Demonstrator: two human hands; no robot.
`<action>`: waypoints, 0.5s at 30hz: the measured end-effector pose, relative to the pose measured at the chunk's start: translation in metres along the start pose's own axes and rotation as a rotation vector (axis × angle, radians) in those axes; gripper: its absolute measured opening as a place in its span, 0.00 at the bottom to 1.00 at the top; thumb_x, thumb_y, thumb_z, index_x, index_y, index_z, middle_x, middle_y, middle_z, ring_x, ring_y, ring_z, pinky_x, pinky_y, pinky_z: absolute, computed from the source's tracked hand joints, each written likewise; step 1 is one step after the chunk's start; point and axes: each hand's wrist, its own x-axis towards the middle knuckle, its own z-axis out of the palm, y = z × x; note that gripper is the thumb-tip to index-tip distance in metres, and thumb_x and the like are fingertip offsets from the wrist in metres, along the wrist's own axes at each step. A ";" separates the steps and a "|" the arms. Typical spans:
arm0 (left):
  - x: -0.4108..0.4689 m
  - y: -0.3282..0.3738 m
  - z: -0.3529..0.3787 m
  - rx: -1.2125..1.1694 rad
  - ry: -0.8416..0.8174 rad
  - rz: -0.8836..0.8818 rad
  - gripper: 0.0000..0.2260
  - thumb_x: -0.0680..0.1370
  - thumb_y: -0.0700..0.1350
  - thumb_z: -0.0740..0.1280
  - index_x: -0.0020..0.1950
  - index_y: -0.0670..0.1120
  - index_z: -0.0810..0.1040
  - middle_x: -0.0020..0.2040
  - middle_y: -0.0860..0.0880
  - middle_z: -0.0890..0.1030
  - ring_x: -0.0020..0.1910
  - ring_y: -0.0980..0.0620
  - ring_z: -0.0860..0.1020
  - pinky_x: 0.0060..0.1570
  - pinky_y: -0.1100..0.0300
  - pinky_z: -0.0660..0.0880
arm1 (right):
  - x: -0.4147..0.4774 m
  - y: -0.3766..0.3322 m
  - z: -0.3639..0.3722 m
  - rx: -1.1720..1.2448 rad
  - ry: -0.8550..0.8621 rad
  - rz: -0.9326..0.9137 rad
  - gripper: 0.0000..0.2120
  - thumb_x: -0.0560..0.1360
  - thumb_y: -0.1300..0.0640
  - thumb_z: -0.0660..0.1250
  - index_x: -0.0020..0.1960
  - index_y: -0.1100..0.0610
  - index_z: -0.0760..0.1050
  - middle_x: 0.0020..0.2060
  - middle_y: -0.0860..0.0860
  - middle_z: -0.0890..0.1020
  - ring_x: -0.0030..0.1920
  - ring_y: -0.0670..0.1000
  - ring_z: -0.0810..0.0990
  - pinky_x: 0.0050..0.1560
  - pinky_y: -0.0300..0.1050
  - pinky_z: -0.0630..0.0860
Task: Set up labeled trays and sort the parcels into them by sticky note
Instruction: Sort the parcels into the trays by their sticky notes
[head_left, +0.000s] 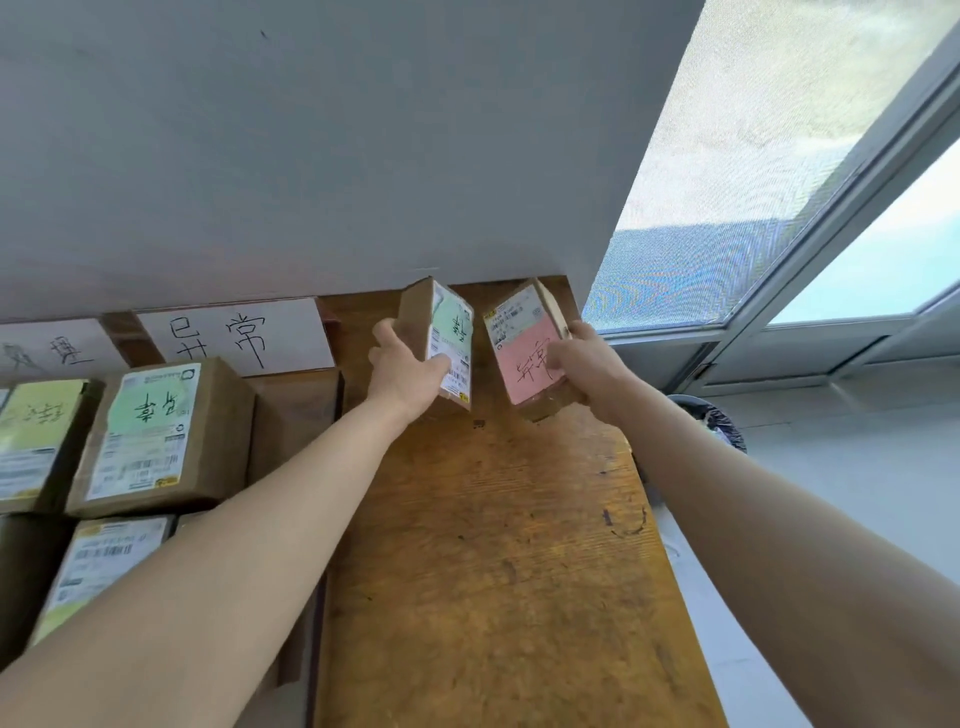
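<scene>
The person holds two small cardboard parcels up over the far end of the wooden table (493, 545), just above centre of the frame and close to the wall. The left hand (402, 371) grasps the green-note parcel (449, 332) from its left side, fingers curled behind and thumb across the lower face. The right hand (587, 364) grips the pink-note parcel (519, 343) from its right side, thumb lying over the note. The two parcels are just beside each other, not touching. Each has its long axis running roughly top to bottom of the frame, slightly tilted, with the noted face turned to the camera.

The pink note's characters appear to match the white paper label (234, 338) left of centre, so that parcel likely belongs in the cardboard tray (296, 415) below the label. That tray lies to the left of both hands. The left hand is the nearer one, and the right hand would have to cross past the green-note parcel to reach it.

The count is two parcels in hand and three more at the left of the frame:
- a larger green-note box (156, 431)
- a yellow-note box (36, 436)
- a box at lower left (104, 561) whose note is hard to read

Two paper labels show, the second (57, 348) cut off at the left edge.
</scene>
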 end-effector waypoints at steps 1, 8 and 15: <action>-0.003 -0.003 -0.005 -0.049 -0.011 0.003 0.29 0.77 0.43 0.67 0.71 0.51 0.53 0.67 0.43 0.67 0.57 0.48 0.75 0.44 0.61 0.78 | -0.005 0.000 -0.001 0.067 -0.014 0.013 0.24 0.73 0.65 0.57 0.68 0.53 0.63 0.55 0.56 0.79 0.49 0.56 0.81 0.30 0.41 0.75; -0.040 0.009 -0.048 -0.230 -0.087 0.064 0.26 0.79 0.42 0.63 0.71 0.49 0.53 0.65 0.44 0.72 0.56 0.48 0.77 0.40 0.65 0.77 | -0.058 -0.016 -0.003 0.244 -0.015 -0.020 0.20 0.70 0.68 0.55 0.60 0.56 0.69 0.51 0.57 0.80 0.43 0.55 0.82 0.43 0.49 0.79; -0.097 0.024 -0.111 -0.376 -0.137 0.140 0.17 0.78 0.38 0.62 0.61 0.47 0.56 0.56 0.44 0.74 0.42 0.54 0.79 0.32 0.68 0.77 | -0.141 -0.040 0.020 0.323 0.043 -0.120 0.22 0.66 0.69 0.54 0.57 0.57 0.71 0.48 0.56 0.79 0.43 0.56 0.80 0.36 0.43 0.75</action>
